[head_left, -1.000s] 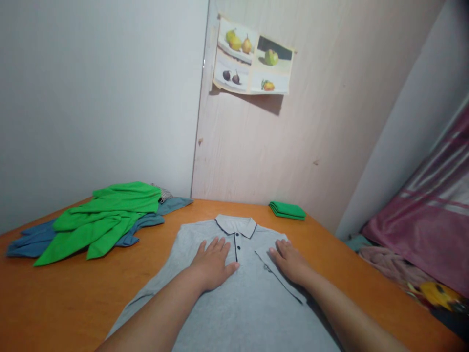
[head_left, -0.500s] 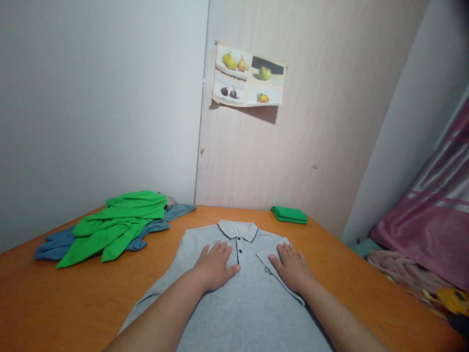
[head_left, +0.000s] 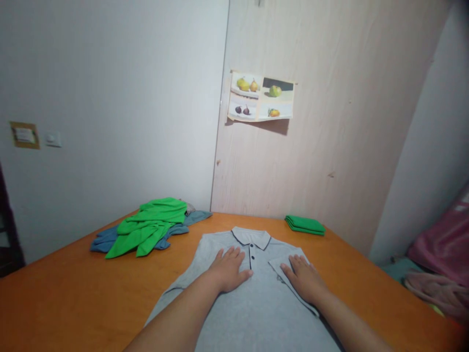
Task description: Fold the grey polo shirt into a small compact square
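Observation:
A light grey polo shirt (head_left: 242, 313) lies spread front side up, its collar pointing away from me and a dark-edged button placket at the neck. My left hand (head_left: 229, 270) rests flat on the chest, left of the placket, with fingers spread. On the other side, my right hand (head_left: 303, 278) lies flat over the right sleeve (head_left: 280, 275), which is folded inward across the front. Both palms press on cloth and neither hand grips anything. My forearms cover parts of the shirt's sides.
The shirt is on an orange table (head_left: 120, 303). At the back left sits a loose heap with a bright green garment (head_left: 154, 222) over blue-grey cloth (head_left: 104, 240). A folded green cloth (head_left: 305, 225) lies at the back right corner. Walls stand behind; pink fabric (head_left: 443, 249) hangs beyond the right edge.
The camera view has shifted left and slightly up, so everything appears farther right and lower. Both hands stay flat at the same places on the shirt.

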A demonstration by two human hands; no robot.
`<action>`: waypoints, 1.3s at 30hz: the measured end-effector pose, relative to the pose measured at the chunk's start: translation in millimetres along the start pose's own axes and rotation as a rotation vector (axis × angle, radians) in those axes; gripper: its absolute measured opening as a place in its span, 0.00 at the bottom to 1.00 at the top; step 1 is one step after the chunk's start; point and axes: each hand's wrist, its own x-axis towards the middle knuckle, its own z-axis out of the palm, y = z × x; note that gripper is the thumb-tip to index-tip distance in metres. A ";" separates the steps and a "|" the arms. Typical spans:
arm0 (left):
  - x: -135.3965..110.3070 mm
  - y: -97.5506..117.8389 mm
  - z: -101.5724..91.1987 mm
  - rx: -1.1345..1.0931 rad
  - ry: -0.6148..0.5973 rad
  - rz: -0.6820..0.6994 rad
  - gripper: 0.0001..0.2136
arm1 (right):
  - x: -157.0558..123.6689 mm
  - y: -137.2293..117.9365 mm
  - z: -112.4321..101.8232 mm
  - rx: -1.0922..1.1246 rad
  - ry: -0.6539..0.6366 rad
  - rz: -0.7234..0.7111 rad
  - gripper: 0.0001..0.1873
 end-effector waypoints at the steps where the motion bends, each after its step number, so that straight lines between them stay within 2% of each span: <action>1: 0.0 0.4 0.5 0.004 0.007 0.000 0.39 | 0.4 -0.1 -0.3 -0.005 -0.002 0.001 0.43; 5: -1.4 2.3 -2.0 0.007 0.020 -0.015 0.39 | -1.5 -0.3 -7.8 -0.004 -0.008 0.009 0.42; 8: -5.7 1.5 -11.4 -0.005 0.027 -0.040 0.39 | -7.5 1.5 -17.3 0.024 0.002 0.002 0.42; 12: -14.9 -6.3 -27.4 0.036 0.049 -0.092 0.35 | -19.7 5.9 -24.5 0.060 0.011 -0.034 0.42; 15: -23.9 -14.2 -32.1 0.070 0.051 -0.136 0.34 | -29.5 7.9 -23.6 0.086 0.004 -0.058 0.42; 24: -39.7 -27.0 -9.9 0.113 0.025 -0.188 0.38 | -51.3 5.7 -10.4 0.022 -0.058 -0.083 0.44; 39: -37.4 -27.9 -10.8 0.119 0.022 -0.193 0.39 | -53.7 1.0 -17.8 0.057 -0.073 -0.072 0.45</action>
